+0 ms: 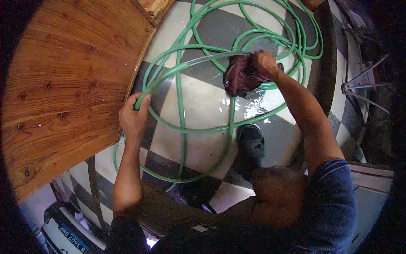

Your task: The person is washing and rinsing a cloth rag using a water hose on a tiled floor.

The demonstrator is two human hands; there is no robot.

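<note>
My left hand is closed round a green hose near its end. Water streams out of the hose to the right and meets a dark red cloth. The cloth hangs bunched from my right hand, whose fingers are closed on its upper right part. Below the cloth the floor tiles look wet and shiny. More of the green hose lies in wide loops under and around both hands.
A wooden panel with visible grain stands close on my left. The floor has black and white checkered tiles. My foot in a dark sandal is beside hose loops. At right are a dark ledge and thin metal rods; a car's front shows lower left.
</note>
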